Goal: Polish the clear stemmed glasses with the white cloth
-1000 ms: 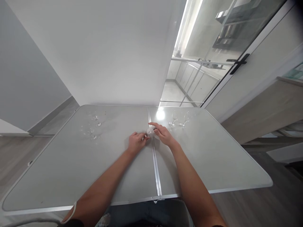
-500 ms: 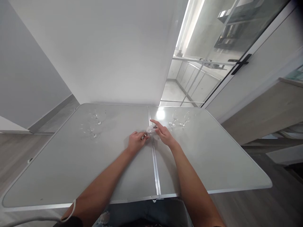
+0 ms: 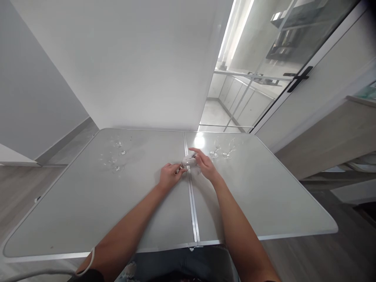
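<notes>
At the middle of the grey tabletop [image 3: 88,211], right over the metal seam [image 3: 192,211] that runs from the near edge to the far edge, both hands meet on a small stemmed glass [image 3: 188,160], which looks tipped onto its side; it is too small to make out more. The left hand [image 3: 169,176] is curled closed, its fingertips pinching the near, thin end of the glass. The right hand [image 3: 205,165] cups the pale, rounded far end from the right side, with the forefinger stretched over the top. Far and to the left, well apart from the hands, a cluster of clear glasses [image 3: 115,158] stands upright. Far and to the right, a pair of clear glasses [image 3: 221,150] stands side by side, just beyond the right hand. Behind the tabletop rises a plain white wall [image 3: 132,66], with a glass door [image 3: 264,78] to its right.
</notes>
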{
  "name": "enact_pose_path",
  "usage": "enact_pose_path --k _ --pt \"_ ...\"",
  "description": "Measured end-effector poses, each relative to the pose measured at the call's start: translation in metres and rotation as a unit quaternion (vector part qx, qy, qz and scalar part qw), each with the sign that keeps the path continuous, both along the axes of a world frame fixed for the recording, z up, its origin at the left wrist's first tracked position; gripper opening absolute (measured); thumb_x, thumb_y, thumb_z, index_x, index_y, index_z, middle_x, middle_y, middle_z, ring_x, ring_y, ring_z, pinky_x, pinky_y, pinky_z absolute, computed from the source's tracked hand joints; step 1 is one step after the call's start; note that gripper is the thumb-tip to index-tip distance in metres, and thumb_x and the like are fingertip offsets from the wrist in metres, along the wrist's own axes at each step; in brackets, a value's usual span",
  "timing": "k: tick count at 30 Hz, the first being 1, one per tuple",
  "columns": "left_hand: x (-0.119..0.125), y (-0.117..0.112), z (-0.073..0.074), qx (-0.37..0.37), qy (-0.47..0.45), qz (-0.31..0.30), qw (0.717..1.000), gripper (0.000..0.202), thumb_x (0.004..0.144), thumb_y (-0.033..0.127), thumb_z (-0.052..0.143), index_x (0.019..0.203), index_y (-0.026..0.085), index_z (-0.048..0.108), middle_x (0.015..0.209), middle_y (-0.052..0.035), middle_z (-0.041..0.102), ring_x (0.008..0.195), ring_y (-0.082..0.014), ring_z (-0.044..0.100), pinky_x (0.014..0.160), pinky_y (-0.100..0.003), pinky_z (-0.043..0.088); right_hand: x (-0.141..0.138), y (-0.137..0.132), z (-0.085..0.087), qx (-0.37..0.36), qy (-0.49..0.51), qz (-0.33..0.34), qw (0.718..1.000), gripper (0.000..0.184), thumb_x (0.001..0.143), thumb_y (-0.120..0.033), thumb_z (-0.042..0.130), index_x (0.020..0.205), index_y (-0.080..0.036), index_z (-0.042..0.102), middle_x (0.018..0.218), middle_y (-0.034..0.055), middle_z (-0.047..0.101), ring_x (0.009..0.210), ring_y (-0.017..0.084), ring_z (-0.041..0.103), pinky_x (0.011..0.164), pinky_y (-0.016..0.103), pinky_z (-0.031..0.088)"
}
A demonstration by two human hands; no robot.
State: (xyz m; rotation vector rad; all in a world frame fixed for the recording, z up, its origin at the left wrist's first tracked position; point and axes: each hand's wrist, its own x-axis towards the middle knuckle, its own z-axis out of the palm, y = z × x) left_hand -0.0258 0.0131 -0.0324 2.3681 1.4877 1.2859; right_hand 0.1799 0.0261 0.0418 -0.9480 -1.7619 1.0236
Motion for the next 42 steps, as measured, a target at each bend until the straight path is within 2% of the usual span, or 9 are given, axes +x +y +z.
enact_pose_path --k 4,8,12,19,27,32,35,39,42 --pt "-0.001 -0.001 0.001 0.004 0.018 0.005 1.0 0.031 0.091 0.043 0.064 0.069 0.021 0.064 0.061 0.001 0.067 0.051 -0.0124 0.053 0.065 -0.031 0.038 -0.003 0.001 0.0 0.027 -0.064 0.039 0.997 0.057 0.097 -0.062 0.041 0.137 -0.024 0.056 0.08 0.0023 0.062 0.077 0.019 0.056 0.074 0.031 0.046" --pt "-0.001 -0.002 0.002 -0.005 0.017 -0.013 1.0 0.032 0.09 0.046 0.065 0.071 0.021 0.065 0.061 0.001 0.067 0.051 -0.0122 0.054 0.067 -0.03 0.039 -0.002 0.0 0.001 -0.058 0.037 0.038 0.997 0.061 0.097 -0.066 0.033 0.123 -0.02 0.063 0.078 0.004 0.065 0.069 0.018 0.057 0.066 0.029 0.046" --pt "0.002 -0.002 0.002 0.012 -0.009 -0.015 1.0 0.03 0.091 0.044 0.064 0.07 0.022 0.065 0.064 0.0007 0.069 0.051 -0.0118 0.053 0.066 -0.03 0.04 0.002 -0.002 0.003 -0.087 0.109 -0.001 0.99 0.066 0.096 -0.07 0.028 0.134 -0.022 0.053 0.066 0.0006 0.06 0.057 0.017 0.05 0.056 0.028 0.041" --pt "0.001 -0.002 0.002 0.047 0.023 0.006 0.999 0.031 0.09 0.042 0.065 0.068 0.021 0.062 0.06 0.0011 0.067 0.05 -0.0126 0.053 0.063 -0.031 0.038 -0.006 -0.003 0.008 0.01 -0.091 0.021 0.996 0.059 0.098 -0.062 0.036 0.137 -0.023 0.057 0.07 -0.0006 0.055 0.068 0.017 0.049 0.069 0.029 0.041" --pt "0.003 -0.003 0.003 -0.007 0.002 -0.03 1.0 0.03 0.09 0.046 0.065 0.071 0.022 0.065 0.062 0.0014 0.068 0.053 -0.0126 0.053 0.067 -0.029 0.042 0.004 -0.004 0.01 -0.082 0.097 0.006 0.992 0.058 0.099 -0.064 0.032 0.125 -0.02 0.059 0.071 0.0018 0.06 0.061 0.016 0.051 0.06 0.027 0.041" --pt "-0.001 -0.002 0.005 -0.014 0.002 -0.002 1.0 0.035 0.091 0.046 0.062 0.065 0.022 0.063 0.06 -0.0002 0.066 0.053 -0.0143 0.054 0.064 -0.03 0.04 -0.004 -0.006 0.009 0.011 -0.04 0.009 0.999 0.058 0.095 -0.062 0.045 0.137 -0.023 0.055 0.068 -0.0014 0.054 0.063 0.016 0.048 0.065 0.028 0.042" --pt "-0.005 -0.001 0.005 -0.016 0.019 -0.001 1.0 0.031 0.091 0.044 0.063 0.069 0.022 0.065 0.062 -0.0005 0.067 0.053 -0.0135 0.055 0.067 -0.031 0.04 -0.01 -0.006 0.01 0.019 -0.08 0.027 0.996 0.055 0.098 -0.061 0.041 0.135 -0.024 0.058 0.068 -0.0014 0.054 0.065 0.016 0.049 0.068 0.028 0.041" --pt "-0.005 -0.001 0.003 -0.016 0.02 -0.021 0.999 0.028 0.09 0.045 0.064 0.076 0.022 0.068 0.066 0.0 0.069 0.054 -0.0129 0.056 0.069 -0.031 0.041 -0.007 -0.006 0.013 -0.045 0.02 0.026 0.998 0.056 0.097 -0.063 0.039 0.122 -0.02 0.064 0.077 0.0019 0.063 0.068 0.016 0.054 0.066 0.027 0.042" --pt "-0.002 -0.001 0.003 -0.013 0.011 -0.035 0.999 0.028 0.091 0.045 0.064 0.077 0.022 0.067 0.065 0.0007 0.069 0.054 -0.0125 0.056 0.071 -0.031 0.041 -0.001 -0.006 0.012 -0.093 0.108 0.013 0.99 0.056 0.097 -0.065 0.037 0.116 -0.019 0.064 0.07 0.002 0.063 0.06 0.016 0.053 0.058 0.027 0.04"
